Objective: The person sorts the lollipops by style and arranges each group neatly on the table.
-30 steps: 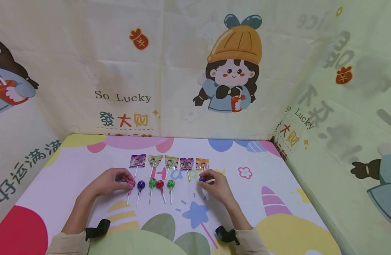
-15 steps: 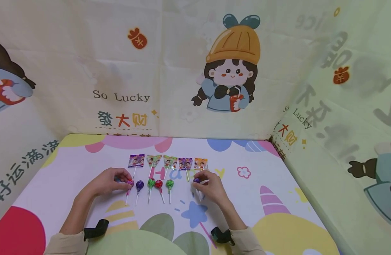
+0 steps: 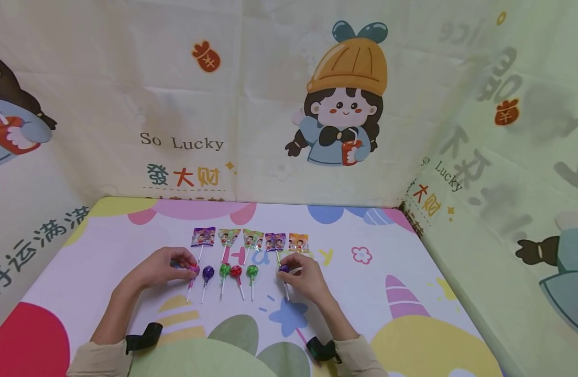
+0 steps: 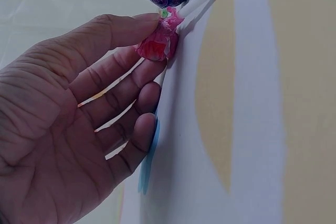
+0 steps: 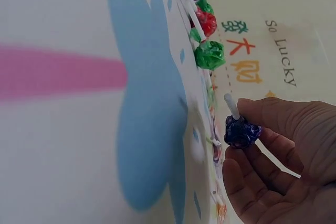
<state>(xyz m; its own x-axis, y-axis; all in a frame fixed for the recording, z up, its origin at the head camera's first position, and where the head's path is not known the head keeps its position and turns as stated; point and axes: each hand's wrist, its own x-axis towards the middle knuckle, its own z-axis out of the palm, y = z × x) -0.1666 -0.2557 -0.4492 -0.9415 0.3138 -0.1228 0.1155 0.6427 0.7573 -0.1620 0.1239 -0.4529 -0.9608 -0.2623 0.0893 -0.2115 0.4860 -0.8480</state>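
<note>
My left hand (image 3: 162, 268) pinches the head of a pink lollipop (image 4: 157, 46) between thumb and fingers, its white stick pointing toward me. Right beside it lies a dark purple lollipop (image 3: 208, 273). Farther along the same row are a green lollipop (image 3: 225, 270), a red lollipop (image 3: 236, 272) and another green lollipop (image 3: 253, 272). At the right end of this row, my right hand (image 3: 306, 277) holds a second purple lollipop (image 5: 241, 134) by its head between thumb and fingers. A gap separates it from the nearer green one.
Behind the row lie several lollipops in flat printed wrappers, from a purple packet (image 3: 203, 237) at the left to an orange packet (image 3: 298, 242) at the right. A patterned cloth (image 3: 345, 298) covers the table. Printed curtains (image 3: 265, 115) enclose its back and sides.
My right hand has moved left with the purple lollipop, closer to the row's green one. The left hand keeps its place on the pink lollipop.
</note>
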